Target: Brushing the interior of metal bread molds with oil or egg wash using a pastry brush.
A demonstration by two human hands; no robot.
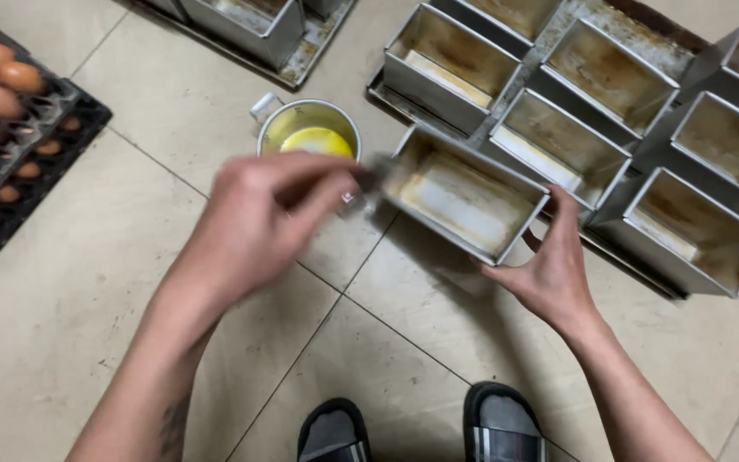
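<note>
The right hand (pixel 549 274) grips the near corner of a tilted loaf tin (pixel 464 195), lifted above the floor (pixel 70 282). The left hand (pixel 258 222), blurred, pinches a small brush (pixel 369 175) at the tin's rim, beside a cup of yellow liquid (pixel 311 133).

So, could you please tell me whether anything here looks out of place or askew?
The loaf tin held by the right hand is tilted, off the tray where the other tins sit. Their insides look stained brown. The left hand is motion-blurred beside the cup of yellow liquid.
</note>
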